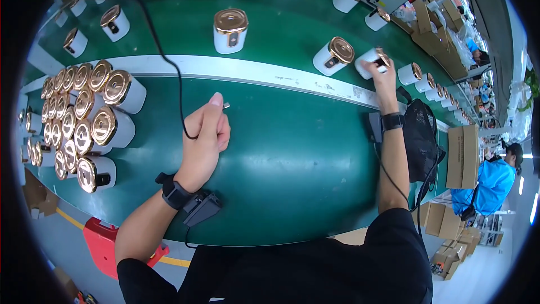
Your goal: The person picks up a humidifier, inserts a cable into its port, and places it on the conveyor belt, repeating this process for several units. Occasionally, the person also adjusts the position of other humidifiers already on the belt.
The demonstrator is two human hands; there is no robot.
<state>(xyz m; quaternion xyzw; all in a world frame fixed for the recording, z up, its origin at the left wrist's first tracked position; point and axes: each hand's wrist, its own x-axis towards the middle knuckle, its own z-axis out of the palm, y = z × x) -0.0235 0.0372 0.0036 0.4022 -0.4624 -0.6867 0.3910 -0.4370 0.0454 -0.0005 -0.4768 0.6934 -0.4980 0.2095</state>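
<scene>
Over the green table, my left hand (pixel 205 129) is closed around the end of a black cable (pixel 163 50). Its small metal plug (pixel 226 105) pokes out past the thumb. At the right, my right hand (pixel 385 79) grips a white canister (pixel 367 63) with a shiny gold lid, at the far side of the white rail. Fingers cover part of that canister. Just left of it stands a similar canister (pixel 333 56), and another canister (pixel 230 31) with a dark oval panel is farther left.
A tight group of gold-lidded canisters (pixel 84 112) fills the table's left end. A white rail (pixel 253 73) divides the table from a green belt (pixel 180 17) bearing more canisters. At right lie a black mesh bag (pixel 421 141) and a cardboard box (pixel 462 157). A red stool (pixel 101 245) is lower left.
</scene>
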